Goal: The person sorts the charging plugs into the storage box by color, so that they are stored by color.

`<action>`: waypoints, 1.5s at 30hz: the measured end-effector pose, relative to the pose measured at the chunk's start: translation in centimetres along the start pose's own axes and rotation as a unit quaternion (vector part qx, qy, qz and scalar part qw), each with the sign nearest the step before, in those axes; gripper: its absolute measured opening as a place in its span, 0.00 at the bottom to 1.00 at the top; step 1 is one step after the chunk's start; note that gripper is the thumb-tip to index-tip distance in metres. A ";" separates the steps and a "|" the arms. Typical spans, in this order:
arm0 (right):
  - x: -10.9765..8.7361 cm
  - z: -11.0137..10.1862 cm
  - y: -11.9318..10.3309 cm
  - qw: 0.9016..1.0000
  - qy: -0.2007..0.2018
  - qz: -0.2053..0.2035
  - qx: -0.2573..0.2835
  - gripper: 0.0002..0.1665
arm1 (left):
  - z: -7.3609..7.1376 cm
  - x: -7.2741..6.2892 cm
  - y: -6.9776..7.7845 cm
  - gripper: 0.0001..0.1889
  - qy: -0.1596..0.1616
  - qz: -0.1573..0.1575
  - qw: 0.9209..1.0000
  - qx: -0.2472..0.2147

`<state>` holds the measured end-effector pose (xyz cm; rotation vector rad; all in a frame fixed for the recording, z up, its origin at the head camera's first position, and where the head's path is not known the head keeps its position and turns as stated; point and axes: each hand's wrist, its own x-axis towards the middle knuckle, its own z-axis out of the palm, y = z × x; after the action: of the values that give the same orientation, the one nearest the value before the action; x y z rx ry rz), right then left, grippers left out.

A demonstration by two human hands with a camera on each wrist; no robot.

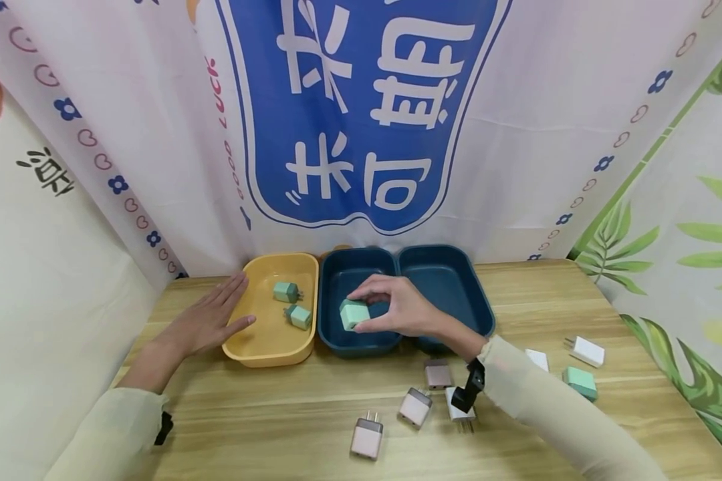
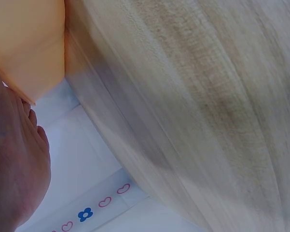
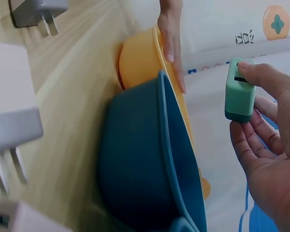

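As the right hand (image 1: 406,308) pinches a green charger (image 1: 353,316) above a blue tray (image 1: 361,345), the left hand (image 1: 209,322), fingers straight, touches the yellow tray (image 1: 271,346) at nine o'clock, two chargers (image 1: 286,292) inside; pink chargers (image 1: 367,439) dot the surface (image 1: 265,414) at six, a curtain (image 1: 517,133) at twelve.

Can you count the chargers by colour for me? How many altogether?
Green chargers: 4 (1 in the right hand, 2 in the yellow bin, 1 on the table)
Pinkish chargers: 3, on the table
White chargers: 3, on the table, 2 partly hidden
Total: 10 in sight; the right sleeve could hide more.
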<state>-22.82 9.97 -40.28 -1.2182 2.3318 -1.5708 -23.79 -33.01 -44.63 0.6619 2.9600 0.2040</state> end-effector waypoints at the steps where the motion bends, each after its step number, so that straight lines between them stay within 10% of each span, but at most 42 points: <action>1: 0.2 0.3 0.0 1.000 0.000 -0.001 0.002 0.26 | 0.0 0.0 0.0 0.48 0.000 0.000 1.000 0.001; 45: 6.1 10.1 1.1 0.998 0.011 0.048 -0.048 0.26 | 0.2 -0.1 -0.1 0.48 0.006 0.004 1.000 -0.006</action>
<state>-22.86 -1.31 -43.77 -1.0942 2.4667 -1.4663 -23.75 -33.10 -44.79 0.6738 2.9660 0.2284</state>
